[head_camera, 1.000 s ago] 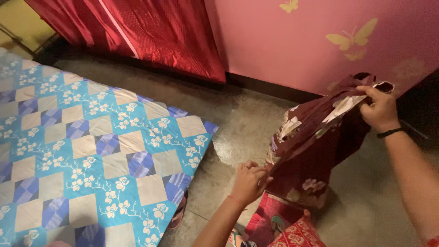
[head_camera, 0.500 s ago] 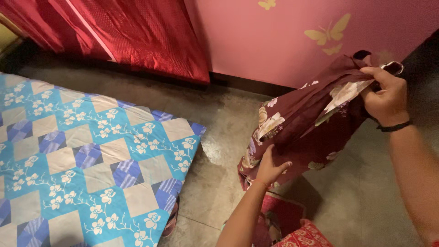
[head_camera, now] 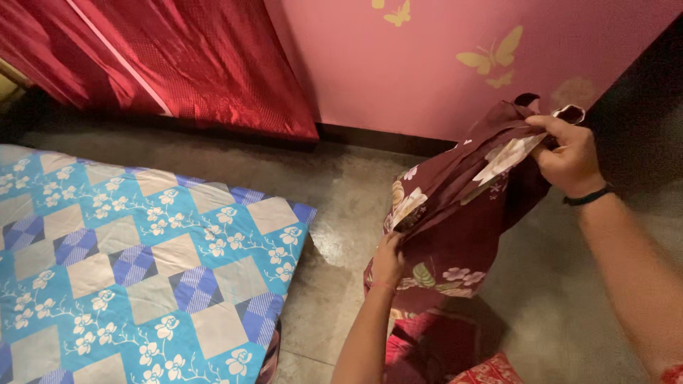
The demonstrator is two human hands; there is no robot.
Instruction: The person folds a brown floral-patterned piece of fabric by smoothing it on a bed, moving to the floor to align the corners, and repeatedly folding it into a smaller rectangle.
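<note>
A maroon cloth with pale flower print hangs bunched between my two hands above the floor. My right hand, with a dark band on its wrist, grips the cloth's upper end near the pink wall. Lower down, my left hand pinches the cloth's lower edge, its fingers partly hidden in the folds. The cloth sags between the two grips.
A mattress in a blue patchwork sheet with white flowers lies on the grey floor at left. Red curtains hang at the back, beside a pink wall with yellow butterflies. Red patterned fabric lies below the cloth.
My left hand has shifted its grip along the cloth's lower edge and now sits higher against it. The right hand has kept its hold on the top end. The view has drifted right.
</note>
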